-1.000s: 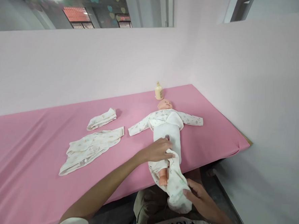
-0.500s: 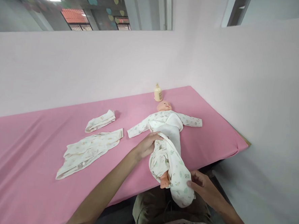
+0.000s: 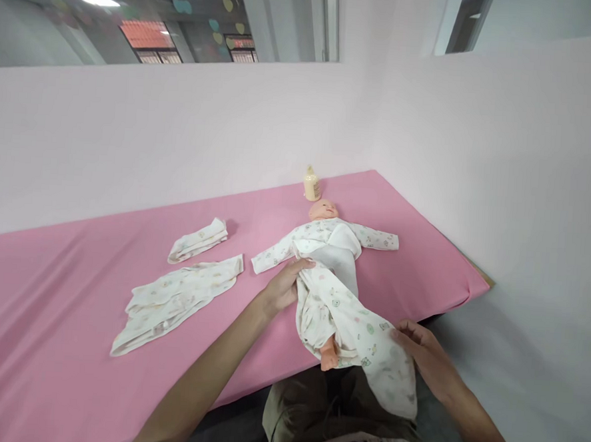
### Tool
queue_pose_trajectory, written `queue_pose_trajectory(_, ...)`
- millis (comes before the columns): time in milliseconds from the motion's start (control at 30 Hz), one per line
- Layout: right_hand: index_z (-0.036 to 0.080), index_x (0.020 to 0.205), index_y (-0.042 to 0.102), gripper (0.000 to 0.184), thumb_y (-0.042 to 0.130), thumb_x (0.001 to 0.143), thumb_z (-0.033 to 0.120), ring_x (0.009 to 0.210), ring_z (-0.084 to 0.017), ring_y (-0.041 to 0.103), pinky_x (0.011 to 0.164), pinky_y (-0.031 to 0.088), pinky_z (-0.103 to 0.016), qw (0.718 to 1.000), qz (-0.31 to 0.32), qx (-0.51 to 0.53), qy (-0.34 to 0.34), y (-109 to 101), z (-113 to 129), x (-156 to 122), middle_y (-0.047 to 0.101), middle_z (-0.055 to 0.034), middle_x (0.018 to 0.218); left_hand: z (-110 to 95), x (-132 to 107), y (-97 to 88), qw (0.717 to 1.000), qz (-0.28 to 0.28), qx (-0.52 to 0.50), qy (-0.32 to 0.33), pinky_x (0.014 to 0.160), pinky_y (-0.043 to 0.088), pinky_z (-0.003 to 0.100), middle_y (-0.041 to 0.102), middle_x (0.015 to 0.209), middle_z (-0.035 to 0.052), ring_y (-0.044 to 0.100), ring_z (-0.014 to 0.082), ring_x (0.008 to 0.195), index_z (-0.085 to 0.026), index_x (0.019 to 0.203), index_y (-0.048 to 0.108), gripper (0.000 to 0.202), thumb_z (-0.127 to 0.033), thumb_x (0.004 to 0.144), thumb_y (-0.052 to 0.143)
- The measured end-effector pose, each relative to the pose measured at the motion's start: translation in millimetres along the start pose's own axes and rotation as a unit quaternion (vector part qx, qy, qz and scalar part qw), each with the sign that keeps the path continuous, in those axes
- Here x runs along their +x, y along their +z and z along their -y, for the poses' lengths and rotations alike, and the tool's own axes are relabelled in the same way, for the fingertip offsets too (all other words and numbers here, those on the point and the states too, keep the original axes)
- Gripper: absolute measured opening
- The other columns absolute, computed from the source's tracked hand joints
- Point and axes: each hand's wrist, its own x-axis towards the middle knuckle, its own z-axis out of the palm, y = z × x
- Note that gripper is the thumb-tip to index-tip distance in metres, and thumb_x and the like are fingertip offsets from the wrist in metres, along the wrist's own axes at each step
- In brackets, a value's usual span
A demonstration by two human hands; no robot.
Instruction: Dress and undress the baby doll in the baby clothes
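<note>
A baby doll (image 3: 323, 210) lies on its back in a white printed long-sleeved top (image 3: 310, 235), its head away from me. White baby trousers (image 3: 352, 314) with a small green print are bunched over its lower body. One bare doll foot (image 3: 328, 356) shows below the bunched cloth near the table edge. My left hand (image 3: 285, 284) is closed on the waist end of the trousers, beside the doll's hip. Farther right, my right hand (image 3: 420, 349) pinches the side of a trouser leg, which hangs past the table edge above my lap.
The pink-covered table (image 3: 61, 287) meets a pale wall at the back. A cream pump bottle (image 3: 312, 184) stands behind the doll's head. To the left lie a folded printed cloth (image 3: 199, 240) and a flat printed garment (image 3: 180, 301).
My right hand has moved right and slightly up, drawing the trouser leg outward and spreading it wider. My left hand keeps its hold, shifted slightly left.
</note>
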Motion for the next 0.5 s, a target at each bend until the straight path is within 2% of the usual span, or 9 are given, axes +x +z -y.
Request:
queue_pose_trajectory(100,0.021,0.085,0.060,0.036,0.078,0.066,0.045,0.067,-0.014,0.053,0.058,0.042,-0.025,0.995,-0.036,0.089,0.039,-5,7,4,0.058,0.0008,0.077,6,3,-3.4,0.999,0.012,-0.033,-0.011,0.066,0.053,0.026,0.070,0.074,0.0075,0.066,0.0175,0.067,-0.008,0.085,0.067,0.013,-0.011,0.075,0.060)
queue_pose_trajectory(167,0.023,0.089,0.059,0.036,0.077,0.068,0.045,0.068,-0.014,0.054,0.058,0.042,-0.024,0.995,-0.030,0.082,0.039,-10,16,6,0.058,0.0018,0.079,9,3,-3.4,0.998,0.024,-0.045,-0.027,0.069,0.054,0.028,0.070,0.077,0.0090,0.067,0.0190,0.070,-0.007,0.087,0.067,0.014,-0.012,0.077,0.059)
queue_pose_trajectory(267,0.023,0.095,0.061,0.034,0.068,0.076,0.050,0.067,-0.013,0.053,0.057,0.042,-0.023,0.999,0.029,-0.038,0.008,-15,31,12,0.057,0.0024,0.078,11,0,0.4,0.997,0.043,-0.053,-0.043,0.073,0.053,0.029,0.070,0.078,0.0090,0.067,0.0196,0.074,-0.007,0.082,0.067,0.011,-0.013,0.077,0.060)
queue_pose_trajectory(333,0.022,0.103,0.064,0.039,0.064,0.079,0.053,0.076,-0.016,0.058,0.063,0.046,-0.026,0.989,0.056,-0.137,-0.029,-13,43,20,0.061,-0.0008,0.085,12,-2,4.0,0.995,0.062,-0.058,-0.052,0.071,0.052,0.027,0.068,0.076,0.0077,0.066,0.0188,0.074,-0.009,0.076,0.065,0.006,-0.013,0.076,0.061)
queue_pose_trajectory(433,0.023,0.115,0.064,0.046,0.062,0.081,0.053,0.101,-0.024,0.059,0.078,0.049,-0.032,0.966,0.091,-0.226,-0.091,1,61,38,0.063,-0.0068,0.110,13,-4,8.9,0.990,0.103,-0.066,-0.068,0.064,0.049,0.024,0.062,0.067,0.0040,0.062,0.0150,0.065,-0.010,0.067,0.061,0.010,-0.016,0.074,0.063)
queue_pose_trajectory(500,0.025,0.119,0.062,0.043,0.060,0.083,0.050,0.111,-0.024,0.055,0.086,0.047,-0.034,0.951,0.159,-0.236,-0.123,16,69,53,0.061,-0.0069,0.119,15,-4,11.3,0.986,0.126,-0.069,-0.079,0.059,0.046,0.023,0.057,0.062,0.0019,0.057,0.0128,0.059,-0.011,0.064,0.058,0.013,-0.018,0.073,0.065)
